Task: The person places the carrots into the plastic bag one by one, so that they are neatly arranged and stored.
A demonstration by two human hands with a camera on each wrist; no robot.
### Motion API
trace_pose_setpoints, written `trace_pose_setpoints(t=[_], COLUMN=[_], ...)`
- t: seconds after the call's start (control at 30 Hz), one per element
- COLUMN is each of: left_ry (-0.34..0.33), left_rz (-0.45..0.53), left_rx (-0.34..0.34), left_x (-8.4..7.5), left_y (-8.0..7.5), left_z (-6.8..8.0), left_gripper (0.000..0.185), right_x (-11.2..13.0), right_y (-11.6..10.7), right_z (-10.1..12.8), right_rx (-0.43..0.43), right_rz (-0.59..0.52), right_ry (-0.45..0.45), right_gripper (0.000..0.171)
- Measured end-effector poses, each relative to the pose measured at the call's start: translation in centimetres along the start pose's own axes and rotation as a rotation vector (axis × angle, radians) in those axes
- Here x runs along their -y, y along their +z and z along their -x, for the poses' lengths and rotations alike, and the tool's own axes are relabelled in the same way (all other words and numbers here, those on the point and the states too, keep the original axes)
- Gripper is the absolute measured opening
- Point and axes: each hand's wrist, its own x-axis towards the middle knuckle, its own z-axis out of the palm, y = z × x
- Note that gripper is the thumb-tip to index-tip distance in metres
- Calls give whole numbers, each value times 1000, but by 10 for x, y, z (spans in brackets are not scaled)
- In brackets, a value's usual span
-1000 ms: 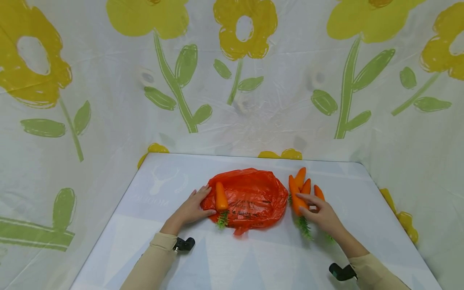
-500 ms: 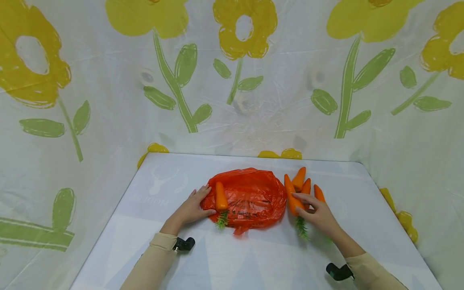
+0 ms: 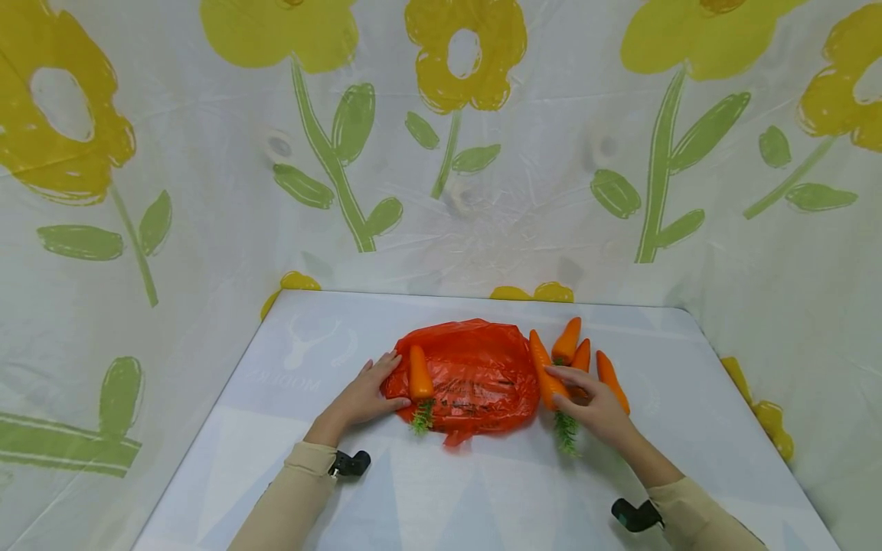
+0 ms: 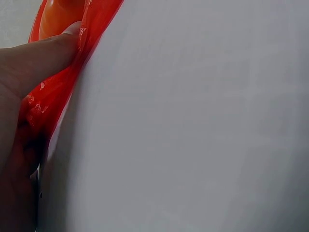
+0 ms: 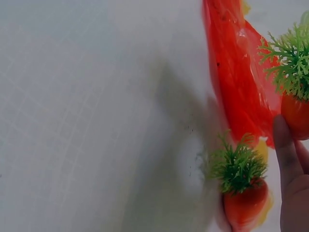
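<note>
Orange plastic bag (image 3: 468, 375), flat at mid-table (image 3: 441, 497); one carrot (image 3: 419, 373) lies on its left edge. Left hand (image 3: 365, 396), fingers straight, presses that edge down. Right hand (image 3: 594, 405) pinches a second carrot (image 3: 543, 376) at the bag's right edge, leafy end toward the person. Three more carrots (image 3: 586, 356) just right of it. Bare tabletop along the near edge.

Dark print on the orange bag (image 3: 475, 386) is illegible (too small, crumpled).
</note>
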Motion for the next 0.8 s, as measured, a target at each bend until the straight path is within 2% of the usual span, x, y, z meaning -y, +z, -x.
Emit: trace_pose_setpoints(t=[0.13, 0.5, 0.8], left_ry=[2, 14, 9], left_rz=[-2, 2, 7], left_rx=[-1, 1, 1], left_x=[0, 1, 1], left_y=[0, -1, 0], left_z=[0, 0, 0], left_gripper=[95, 94, 95], right_x=[2, 7, 10], right_y=[2, 8, 17], right_z=[-2, -4, -5], right_rx=[5, 23, 34], right_rz=[25, 2, -77], right_ry=[6, 34, 3], right_gripper=[46, 48, 45])
